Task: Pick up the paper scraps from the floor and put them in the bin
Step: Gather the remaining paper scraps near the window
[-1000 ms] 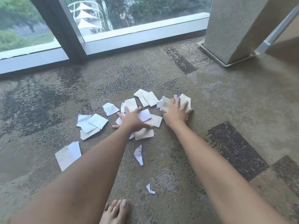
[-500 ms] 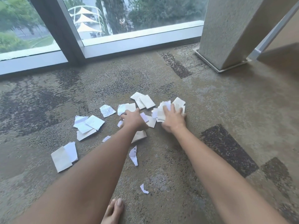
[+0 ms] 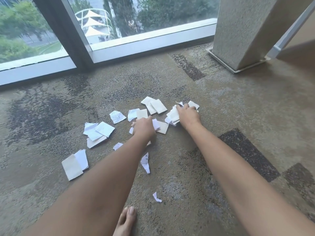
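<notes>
Several white and cream paper scraps lie scattered on the patterned carpet (image 3: 221, 103). My right hand (image 3: 187, 114) is curled around a bunched wad of scraps (image 3: 173, 115) at the right of the pile. My left hand (image 3: 144, 127) is closed over scraps (image 3: 160, 126) in the middle. Loose pieces lie apart: a stack (image 3: 98, 132) to the left, a folded pair (image 3: 75, 164) nearer me, a torn strip (image 3: 145, 161), a tiny bit (image 3: 156, 197), and cream squares (image 3: 156, 106) beyond the hands. No bin is in view.
A floor-level window with a dark frame (image 3: 56, 31) and white sill (image 3: 144, 43) runs along the far side. A speckled stone column (image 3: 242, 34) stands at the right back. My bare foot (image 3: 126, 220) rests on the carpet near the bottom edge.
Both hands went from flat on the papers to curled around them. The right hand has gathered its scraps into a bunch; the left has drawn pieces together under its fingers.
</notes>
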`<state>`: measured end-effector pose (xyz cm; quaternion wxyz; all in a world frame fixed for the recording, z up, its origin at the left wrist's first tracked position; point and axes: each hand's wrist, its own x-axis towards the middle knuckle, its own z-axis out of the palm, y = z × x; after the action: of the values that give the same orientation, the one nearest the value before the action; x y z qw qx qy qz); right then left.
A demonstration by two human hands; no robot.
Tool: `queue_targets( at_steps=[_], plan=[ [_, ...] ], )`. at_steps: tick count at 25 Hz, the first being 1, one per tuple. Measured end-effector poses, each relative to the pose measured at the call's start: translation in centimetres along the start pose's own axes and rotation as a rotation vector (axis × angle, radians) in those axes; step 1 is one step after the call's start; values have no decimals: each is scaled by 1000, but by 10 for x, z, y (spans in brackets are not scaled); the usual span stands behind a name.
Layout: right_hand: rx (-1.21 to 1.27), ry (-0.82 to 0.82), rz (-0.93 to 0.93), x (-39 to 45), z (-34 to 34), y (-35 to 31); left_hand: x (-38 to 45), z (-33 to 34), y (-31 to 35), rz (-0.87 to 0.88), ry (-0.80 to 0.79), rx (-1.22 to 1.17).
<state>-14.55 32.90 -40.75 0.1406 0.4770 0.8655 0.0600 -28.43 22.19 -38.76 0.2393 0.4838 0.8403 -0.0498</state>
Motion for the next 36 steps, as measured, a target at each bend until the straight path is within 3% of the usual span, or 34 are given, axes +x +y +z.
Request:
queue_targets(
  at_steps=[6, 10, 18, 22, 26, 31, 36],
  plan=[
    [51, 62, 40, -6, 2, 4, 1, 8, -20, 188, 260, 140],
    [129, 54, 71, -25, 7, -3, -2, 9, -20, 190, 300, 100],
    [247, 195, 75, -64, 9, 12, -10, 12, -24, 190, 373, -14],
    [631, 173, 222, -76, -4, 37, -21, 7, -3, 163, 419, -265],
    [916, 34, 208, -84, -24, 77, -32, 3, 33, 104, 434, -562],
    [982, 5, 203, -106, -46, 135, -55, 2, 88, 42, 360, -861],
    [1050, 93, 246, -138, -60, 185, -90, -12, 151, 68, 231, -1176]
  ],
)
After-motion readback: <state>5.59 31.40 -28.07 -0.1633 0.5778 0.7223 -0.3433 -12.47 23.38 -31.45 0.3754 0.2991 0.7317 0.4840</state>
